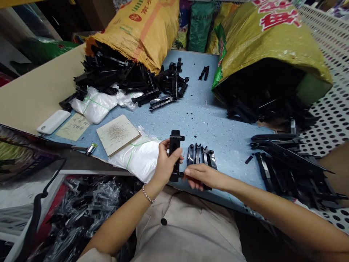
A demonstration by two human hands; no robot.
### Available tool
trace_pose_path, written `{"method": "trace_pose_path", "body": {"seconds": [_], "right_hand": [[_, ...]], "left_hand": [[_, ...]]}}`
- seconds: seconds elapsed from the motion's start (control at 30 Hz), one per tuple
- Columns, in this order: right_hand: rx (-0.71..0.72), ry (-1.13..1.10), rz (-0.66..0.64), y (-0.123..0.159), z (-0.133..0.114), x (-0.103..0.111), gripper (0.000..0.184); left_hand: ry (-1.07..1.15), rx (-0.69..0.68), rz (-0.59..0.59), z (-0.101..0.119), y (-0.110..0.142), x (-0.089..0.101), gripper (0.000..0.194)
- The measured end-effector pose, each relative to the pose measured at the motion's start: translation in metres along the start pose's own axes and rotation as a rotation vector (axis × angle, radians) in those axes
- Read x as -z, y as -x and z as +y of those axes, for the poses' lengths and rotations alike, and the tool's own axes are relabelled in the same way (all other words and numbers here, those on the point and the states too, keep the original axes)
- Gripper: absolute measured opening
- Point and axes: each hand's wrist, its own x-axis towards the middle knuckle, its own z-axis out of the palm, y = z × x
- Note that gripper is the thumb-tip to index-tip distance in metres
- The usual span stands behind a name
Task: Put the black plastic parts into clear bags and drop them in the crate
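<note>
Two hands meet at one black part, just left of the short row.
Left hand (165,160) grasps the black part (175,143) lengthwise, thumb across its face, apparently to steady it and leave its lower end reachable; right hand (200,175) has fingertips right there, though whether they're pinching, I can't tell. From the short row (198,154), the orange sack (155,29) lies beyond to the left, the olive sack (269,40) beyond to the right, mouths facing the person, likely for easy reach.
</note>
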Motion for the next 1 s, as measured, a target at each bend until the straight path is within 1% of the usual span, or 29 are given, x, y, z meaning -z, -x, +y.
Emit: {"method": "trace_pose_path", "body": {"seconds": [0.07,0.1,0.13,0.17,0.2,0.23,0.27,0.3,0.37,0.4,0.43,0.47,0.5,0.6,0.63,0.67,0.7,0.77,0.8,0.87,0.9,0.97,1.0], "right_hand": [[0.193,0.438,0.247,0.003,-0.004,0.007,0.048],[0.310,0.659,0.351,0.003,-0.005,0.008,0.043],[0.423,0.851,0.416,0.003,-0.006,0.007,0.038],[0.520,0.999,0.437,0.003,-0.005,0.005,0.036],[0.589,1.095,0.435,0.002,-0.003,0.001,0.035],[0.624,1.141,0.425,0.000,-0.001,-0.003,0.036],[0.619,1.137,0.415,-0.001,0.001,-0.007,0.037],[0.576,1.085,0.399,-0.002,0.003,-0.010,0.037],[0.427,0.873,0.310,-0.002,0.007,-0.014,0.039],[0.351,0.749,0.253,-0.001,0.008,-0.012,0.041],[0.294,0.650,0.222,0.001,0.009,-0.010,0.042],[0.254,0.600,0.250,0.004,0.011,-0.005,0.043],[0.217,0.605,0.350,0.007,0.014,0.001,0.043],[0.036,0.790,0.847,0.014,0.033,0.023,0.045],[-0.034,0.837,0.938,0.015,0.043,0.030,0.047],[-0.088,0.866,0.962,0.016,0.052,0.037,0.047],[-0.115,0.888,0.946,0.015,0.060,0.043,0.045],[-0.113,0.956,0.911,0.009,0.066,0.057,0.043],[-0.096,1.006,0.918,0.001,0.062,0.065,0.043],[-0.023,1.093,0.924,-0.026,0.040,0.084,0.043],[0.021,1.113,0.901,-0.046,0.022,0.095,0.043],[0.104,1.074,0.784,-0.094,-0.021,0.121,0.045],[0.103,1.032,0.745,-0.121,-0.043,0.135,0.047]], "left_hand": [[0.039,0.101,0.030,-0.006,-0.013,0.002,0.068],[0.055,0.133,0.032,-0.009,-0.017,0.002,0.067],[0.073,0.162,0.019,-0.011,-0.019,0.001,0.066],[0.085,0.186,-0.003,-0.012,-0.019,0.000,0.066],[0.088,0.202,-0.022,-0.014,-0.018,-0.002,0.065],[0.081,0.204,-0.031,-0.015,-0.017,-0.004,0.064],[0.065,0.192,-0.031,-0.017,-0.015,-0.005,0.063],[0.040,0.168,-0.030,-0.020,-0.013,-0.005,0.062],[-0.013,0.097,-0.025,-0.026,-0.013,-0.002,0.064],[-0.048,0.067,-0.028,-0.030,-0.016,0.001,0.064],[-0.091,0.045,-0.031,-0.035,-0.020,0.005,0.064],[-0.135,0.028,-0.023,-0.039,-0.025,0.008,0.062],[-0.180,0.008,-0.004,-0.044,-0.031,0.011,0.060],[-0.302,-0.048,0.040,-0.058,-0.046,0.013,0.051],[-0.330,-0.072,0.028,-0.062,-0.049,0.010,0.050],[-0.352,-0.095,0.006,-0.067,-0.050,0.006,0.050],[-0.369,-0.116,-0.018,-0.071,-0.050,0.002,0.052],[-0.384,-0.149,-0.054,-0.078,-0.047,-0.006,0.056],[-0.387,-0.152,-0.062,-0.081,-0.044,-0.010,0.058],[-0.404,-0.136,-0.069,-0.084,-0.039,-0.013,0.063],[-0.411,-0.122,-0.074,-0.084,-0.037,-0.013,0.065],[-0.428,-0.083,-0.093,-0.079,-0.034,-0.010,0.069],[-0.445,-0.069,-0.109,-0.074,-0.034,-0.006,0.070]]}}
